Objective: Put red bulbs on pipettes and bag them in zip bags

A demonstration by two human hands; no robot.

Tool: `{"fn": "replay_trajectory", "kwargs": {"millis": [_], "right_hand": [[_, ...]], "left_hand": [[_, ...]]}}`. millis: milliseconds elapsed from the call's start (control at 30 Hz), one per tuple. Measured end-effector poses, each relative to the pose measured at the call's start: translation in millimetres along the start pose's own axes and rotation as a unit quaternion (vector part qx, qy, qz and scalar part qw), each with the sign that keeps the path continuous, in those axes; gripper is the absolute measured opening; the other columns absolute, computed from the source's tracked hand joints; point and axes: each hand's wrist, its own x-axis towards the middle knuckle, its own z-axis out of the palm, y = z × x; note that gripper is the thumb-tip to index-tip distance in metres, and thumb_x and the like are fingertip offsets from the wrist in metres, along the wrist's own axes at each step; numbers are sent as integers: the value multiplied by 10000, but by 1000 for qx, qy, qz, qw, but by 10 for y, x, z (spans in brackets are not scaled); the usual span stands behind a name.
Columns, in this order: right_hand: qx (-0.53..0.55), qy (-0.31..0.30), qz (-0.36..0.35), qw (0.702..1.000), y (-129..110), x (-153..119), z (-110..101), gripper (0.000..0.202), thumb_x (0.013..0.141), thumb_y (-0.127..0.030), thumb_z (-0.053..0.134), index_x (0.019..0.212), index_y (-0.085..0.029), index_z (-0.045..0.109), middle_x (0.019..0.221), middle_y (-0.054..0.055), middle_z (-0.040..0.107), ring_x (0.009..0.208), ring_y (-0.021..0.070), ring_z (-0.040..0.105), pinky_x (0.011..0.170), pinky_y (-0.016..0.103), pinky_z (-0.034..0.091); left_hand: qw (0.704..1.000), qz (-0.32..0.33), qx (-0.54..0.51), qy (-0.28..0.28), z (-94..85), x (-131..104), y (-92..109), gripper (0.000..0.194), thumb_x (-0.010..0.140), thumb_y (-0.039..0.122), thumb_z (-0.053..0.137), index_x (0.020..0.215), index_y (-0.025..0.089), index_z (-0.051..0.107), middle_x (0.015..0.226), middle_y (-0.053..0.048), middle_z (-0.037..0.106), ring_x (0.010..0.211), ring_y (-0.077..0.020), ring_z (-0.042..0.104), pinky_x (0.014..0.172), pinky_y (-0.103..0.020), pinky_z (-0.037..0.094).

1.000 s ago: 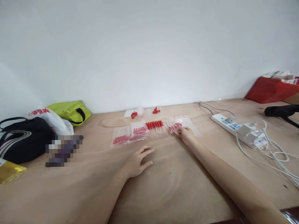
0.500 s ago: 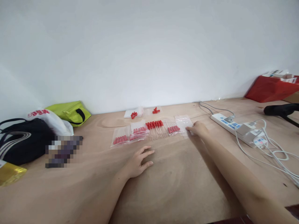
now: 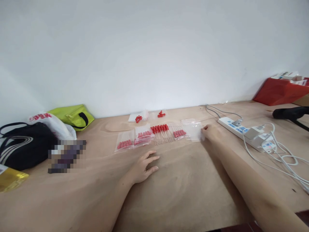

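My left hand (image 3: 145, 166) rests on the wooden table with its fingers apart and nothing in it. At the right end of the row, my right hand (image 3: 209, 132) pinches the edge of a clear plastic bag (image 3: 195, 131). Just left of that bag lies a bag with red-tipped sticks (image 3: 179, 133). Several loose red-tipped sticks (image 3: 160, 129) lie side by side in the middle. Further left are bags with red pieces (image 3: 145, 134) and another such bag (image 3: 124, 144). Small red pieces (image 3: 138, 119) lie on plastic near the wall, with more red pieces (image 3: 161, 114) beside them.
A white power strip (image 3: 231, 127) with tangled cables stands on the right, near a black object (image 3: 288, 114) and a red bag (image 3: 277, 91). On the left are a black bag (image 3: 29, 145), a white plastic bag (image 3: 54, 124) and a lime-green bag (image 3: 70, 117).
My right hand has moved to the right, and the clear bag at its fingertips has shifted the same way. My left hand has stayed in place.
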Motion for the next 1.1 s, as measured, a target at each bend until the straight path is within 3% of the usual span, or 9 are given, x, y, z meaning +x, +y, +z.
{"fn": "replay_trajectory", "kwargs": {"millis": [167, 300, 433, 600, 767, 800, 867, 1000, 1100], "right_hand": [[261, 92, -41, 960, -121, -206, -129, 134, 719, -311, 483, 715, -177, 501, 663, 53, 606, 632, 160, 569, 588, 275, 417], [527, -112, -24, 842, -347, -692, -112, 208, 645, -342, 584, 690, -196, 443, 572, -26, 565, 446, 91, 495, 465, 219, 400], [628, -276, 52, 726, -592, -1414, -2, 305, 540, -263, 706, 653, -200, 429, 570, -41, 571, 524, 93, 561, 527, 210, 457], [601, -424, 134, 664, -747, -2079, 26, 382, 486, -225, 760, 645, -188, 415, 595, -55, 561, 589, 101, 608, 636, 233, 503], [251, -714, -67, 650, -680, -1822, -188, 331, 549, -409, 707, 627, -123, 559, 506, -17, 579, 402, 70, 522, 392, 161, 404], [180, -728, -120, 650, -672, -1676, -226, 322, 578, -425, 681, 638, -122, 589, 484, -16, 574, 370, 67, 491, 349, 154, 355], [144, -633, -214, 730, -699, -1365, -247, 286, 637, -417, 630, 598, -135, 601, 462, -19, 562, 357, 59, 448, 330, 152, 296], [95, -252, -261, 927, -943, -888, -33, 137, 680, -228, 584, 577, -142, 558, 573, 8, 598, 515, 87, 522, 453, 165, 352], [81, -178, -232, 953, -1182, -741, 225, 148, 714, -179, 523, 849, -130, 555, 809, 75, 630, 689, 138, 579, 563, 201, 407]], "left_hand": [[1000, 12, -4, 14, 10, -1, -12, 362, 821, 331, 487, 1174, 251, 486, 1289, -70, 389, 1172, -219, 404, 973, -400, 356], [998, 25, -7, 58, 12, -1, -21, 363, 825, 298, 482, 1186, 260, 468, 1239, -63, 434, 1137, -200, 434, 953, -380, 379], [989, 25, -3, 145, 7, 24, -16, 334, 828, 289, 472, 1157, 236, 492, 1151, -68, 493, 1085, -197, 465, 924, -372, 403], [982, 12, 0, 189, 28, 51, -19, 297, 860, 310, 406, 1108, 216, 539, 1083, -66, 543, 1042, -187, 495, 906, -363, 417], [991, -9, 48, 123, 75, 37, -69, 310, 841, 358, 435, 1073, 217, 583, 1169, -81, 525, 1086, -224, 477, 927, -424, 392], [991, -8, 58, 117, 81, 33, -75, 319, 825, 367, 463, 1085, 221, 578, 1196, -81, 510, 1107, -232, 462, 937, -433, 380], [992, -10, 70, 108, 86, 27, -79, 338, 809, 369, 489, 1104, 223, 567, 1223, -81, 494, 1134, -237, 440, 950, -438, 366], [992, -18, 76, 97, 83, 23, -62, 337, 814, 363, 480, 1107, 220, 565, 1221, -80, 497, 1137, -239, 437, 955, -441, 360], [993, -18, 76, 94, 74, 20, -60, 337, 822, 364, 467, 1115, 225, 560, 1223, -74, 496, 1138, -238, 436, 957, -439, 357]]}}
